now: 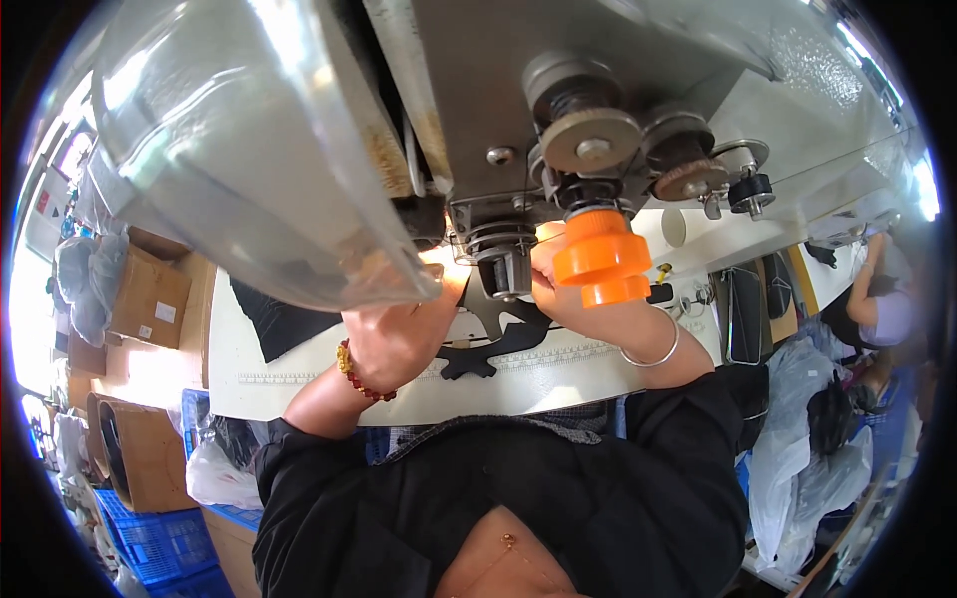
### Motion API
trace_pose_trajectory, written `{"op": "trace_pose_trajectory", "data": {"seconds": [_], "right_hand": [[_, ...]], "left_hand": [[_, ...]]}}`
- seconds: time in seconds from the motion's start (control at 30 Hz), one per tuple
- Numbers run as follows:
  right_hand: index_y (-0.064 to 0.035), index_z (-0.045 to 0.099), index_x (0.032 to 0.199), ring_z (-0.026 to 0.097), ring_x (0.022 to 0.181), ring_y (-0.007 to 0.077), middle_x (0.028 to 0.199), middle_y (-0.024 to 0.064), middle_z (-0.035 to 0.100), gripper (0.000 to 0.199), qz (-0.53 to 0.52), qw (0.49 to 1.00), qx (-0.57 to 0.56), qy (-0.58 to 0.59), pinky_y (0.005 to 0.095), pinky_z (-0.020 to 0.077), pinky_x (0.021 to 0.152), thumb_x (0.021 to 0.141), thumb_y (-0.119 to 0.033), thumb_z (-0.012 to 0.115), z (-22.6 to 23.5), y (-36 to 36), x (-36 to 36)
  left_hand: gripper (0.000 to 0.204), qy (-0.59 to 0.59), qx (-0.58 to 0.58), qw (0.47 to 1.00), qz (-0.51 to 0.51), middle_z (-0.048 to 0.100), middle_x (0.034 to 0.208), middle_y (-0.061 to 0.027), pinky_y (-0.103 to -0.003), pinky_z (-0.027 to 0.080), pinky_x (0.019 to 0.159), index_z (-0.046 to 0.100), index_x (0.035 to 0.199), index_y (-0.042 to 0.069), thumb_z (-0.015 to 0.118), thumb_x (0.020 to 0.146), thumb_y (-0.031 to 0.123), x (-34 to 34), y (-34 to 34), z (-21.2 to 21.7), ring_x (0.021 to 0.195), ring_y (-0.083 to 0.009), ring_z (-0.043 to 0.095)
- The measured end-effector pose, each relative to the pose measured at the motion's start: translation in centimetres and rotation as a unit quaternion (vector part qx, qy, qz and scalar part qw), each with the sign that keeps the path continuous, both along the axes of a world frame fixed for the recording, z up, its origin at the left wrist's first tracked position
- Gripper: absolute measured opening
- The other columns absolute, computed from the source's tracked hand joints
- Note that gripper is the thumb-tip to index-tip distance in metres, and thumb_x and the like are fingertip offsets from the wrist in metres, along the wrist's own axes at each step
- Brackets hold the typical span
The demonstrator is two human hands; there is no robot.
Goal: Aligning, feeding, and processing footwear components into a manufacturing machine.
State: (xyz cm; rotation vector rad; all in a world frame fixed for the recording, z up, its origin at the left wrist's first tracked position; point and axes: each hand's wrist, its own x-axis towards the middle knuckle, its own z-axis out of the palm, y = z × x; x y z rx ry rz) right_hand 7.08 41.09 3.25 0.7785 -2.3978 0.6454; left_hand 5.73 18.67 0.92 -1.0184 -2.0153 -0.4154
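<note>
The flat black cut-out piece of fabric-like material [513, 341] lies on the white tabletop [264, 401], between the 2 hands and below the grey metal sewing-machine head [478, 100]. The left hand [394, 341] is at its left side, partly behind the clear curved plastic guard [249, 199]. The right hand [580, 313] is at its right side, near the stepped orange plastic knob [603, 249]. Fingertips are obscured; grip state cannot be determined for either hand.

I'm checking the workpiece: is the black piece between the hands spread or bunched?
Spread, where visible: the black piece fans out over the white table; the machine hides part.
</note>
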Motion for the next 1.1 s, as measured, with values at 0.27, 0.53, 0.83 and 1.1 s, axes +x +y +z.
{"op": "trace_pose_trajectory", "data": {"seconds": [0.27, 0.53, 0.83, 1.1], "right_hand": [[-0.0153, 0.07, 0.09, 0.059, 0.052, 0.0281, 0.061, 0.0045, 0.059, 0.019, 0.021, 0.999, -0.019, -0.026, 0.0379, 0.0457, 0.046, 0.071, -0.013, 0.067, -1.2, -1.4, 1.1], [-0.0117, 0.069, 0.087, 0.059, 0.05, 0.0284, 0.057, 0.0067, 0.057, 0.017, 0.017, 1.0, 0.009, 0.016, 0.0401, 0.0443, 0.044, 0.071, -0.013, 0.064, -3.4, -2.1, 0.9], [-0.006, 0.06, 0.079, 0.059, 0.05, 0.0292, 0.057, 0.0083, 0.056, 0.008, -0.004, 0.999, 0.043, -0.01, 0.0394, 0.0418, 0.042, 0.073, -0.01, 0.063, -2.3, -1.3, 1.8], [-0.0046, 0.057, 0.078, 0.059, 0.052, 0.0291, 0.062, 0.0094, 0.056, 0.008, 0.011, 0.998, 0.054, -0.033, 0.0396, 0.042, 0.043, 0.072, -0.006, 0.061, -2.1, -1.4, 2.0]], "left_hand": [[0.025, -0.044, -0.014, 0.999, 0.017, 0.062, 0.081, -0.0056, -0.04, 0.049, 0.061, 0.069, 0.084, 0.009, 0.069, 0.06, 0.002, 0.1, -0.9, 1.0, 0.075, -0.0262, 0.061], [0.029, -0.017, -0.093, 0.996, -0.001, 0.068, 0.09, -0.0066, -0.04, 0.052, 0.069, 0.071, 0.09, 0.01, 0.072, 0.061, 0.007, -0.1, -1.8, 2.0, 0.086, -0.0252, 0.065], [0.04, -0.102, -0.058, 0.993, -0.017, 0.069, 0.097, -0.0083, -0.042, 0.053, 0.077, 0.07, 0.099, 0.01, 0.074, 0.059, 0.006, -0.1, -2.5, 2.2, 0.092, -0.0292, 0.066], [0.031, -0.034, -0.076, 0.996, -0.031, 0.068, 0.09, -0.0071, -0.039, 0.055, 0.073, 0.068, 0.091, 0.005, 0.065, 0.06, 0.0, 0.7, -1.1, 2.2, 0.083, -0.0269, 0.069]]}}
